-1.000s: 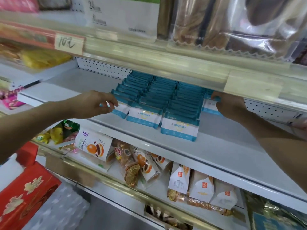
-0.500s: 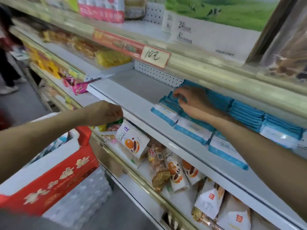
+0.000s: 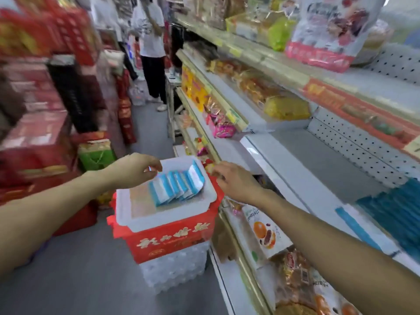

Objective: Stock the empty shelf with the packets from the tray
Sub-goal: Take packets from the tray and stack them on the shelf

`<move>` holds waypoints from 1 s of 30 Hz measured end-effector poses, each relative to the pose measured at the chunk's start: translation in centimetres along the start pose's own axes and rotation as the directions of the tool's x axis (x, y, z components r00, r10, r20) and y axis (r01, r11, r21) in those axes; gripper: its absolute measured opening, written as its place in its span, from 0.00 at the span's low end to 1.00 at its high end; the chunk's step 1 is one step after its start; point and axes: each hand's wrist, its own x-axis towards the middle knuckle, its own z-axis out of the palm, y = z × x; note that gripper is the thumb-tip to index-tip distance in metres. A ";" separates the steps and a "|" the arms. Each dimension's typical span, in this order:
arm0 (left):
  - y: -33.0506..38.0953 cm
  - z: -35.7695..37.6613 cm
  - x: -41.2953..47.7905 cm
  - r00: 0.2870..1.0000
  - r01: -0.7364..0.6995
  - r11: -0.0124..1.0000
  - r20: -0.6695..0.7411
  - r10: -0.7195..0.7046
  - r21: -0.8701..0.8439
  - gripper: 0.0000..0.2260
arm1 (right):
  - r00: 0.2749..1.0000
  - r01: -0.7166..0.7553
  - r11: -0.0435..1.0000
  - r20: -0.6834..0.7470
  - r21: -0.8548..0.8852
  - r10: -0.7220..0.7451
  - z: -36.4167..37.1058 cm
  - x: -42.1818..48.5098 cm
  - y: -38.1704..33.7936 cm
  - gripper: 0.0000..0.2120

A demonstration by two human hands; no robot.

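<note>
Both hands over the white tray (image 3: 127, 208).
Left hand (image 3: 134, 170) and right hand (image 3: 236, 180), fingers loosely apart and empty, hover above blue-and-white packets (image 3: 176, 186).

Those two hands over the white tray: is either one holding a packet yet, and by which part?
Neither holds anything. The left hand and right hand hover open above the blue and white packets in the tray.

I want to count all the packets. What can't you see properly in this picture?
- Packets in the white tray: overlapping, head view; exact count unclear.
- Blue packets on the shelf: cut off by the right edge, blurred.
- Left hand: fingertips blurred; touching a packet or not, unclear.
- Right hand: motion blurred; looks empty.
</note>
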 end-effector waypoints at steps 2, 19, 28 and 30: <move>-1.9 -0.1 -1.1 0.999 0.039 0.999 -0.010 -0.040 -0.017 0.07 | 0.998 0.006 0.999 0.068 0.036 -0.008 2.4 2.8 -1.0 0.12; -13.3 -0.7 -0.5 0.997 0.075 0.996 -0.015 -0.076 -0.050 0.10 | 0.931 -0.127 0.989 0.335 -0.081 0.147 19.5 17.1 -5.7 0.23; -13.7 -0.6 0.7 0.996 0.080 0.992 -0.032 -0.084 -0.098 0.09 | 0.944 -0.146 0.959 0.256 -0.244 0.209 21.9 19.5 -7.3 0.33; -13.7 -0.5 0.7 0.995 0.084 0.991 -0.038 -0.088 -0.100 0.09 | 0.949 -0.144 0.957 0.239 -0.252 0.206 22.3 19.7 -7.9 0.31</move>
